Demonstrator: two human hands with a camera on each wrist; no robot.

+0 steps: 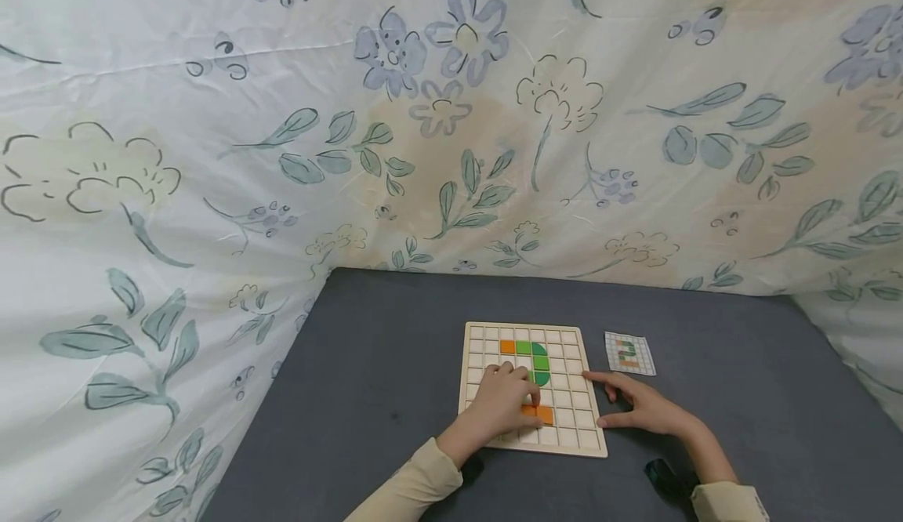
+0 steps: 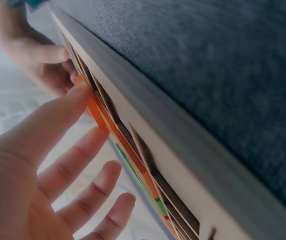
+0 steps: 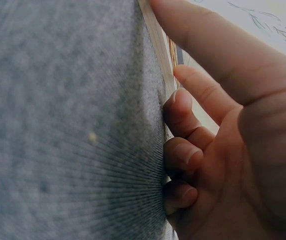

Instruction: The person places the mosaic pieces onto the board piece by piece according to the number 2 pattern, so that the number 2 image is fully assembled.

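Note:
A square wooden grid board point(image 1: 574, 395) lies on the table. Over its lower middle my left hand point(image 1: 499, 400) pinches an orange tile point(image 2: 96, 113) between thumb and index finger; the other fingers spread loosely. In the head view, orange tiles point(image 1: 545, 415) show beside that thumb. Higher up sit another orange tile point(image 1: 507, 346), green square tiles point(image 1: 540, 363) and rounded dark green tiles point(image 1: 542, 378). My left hand hides part of the pattern. The right hand point(image 1: 642, 406) touches the board's right edge with its index fingertip and thumb, its remaining fingers bent in.
A small pattern card point(image 1: 630, 353) with a coloured grid figure lies right of the board. The dark grey table point(image 1: 381, 365) meets a floral curtain point(image 1: 423, 216) at the back and left. A black device point(image 1: 663, 476) is at the right wrist.

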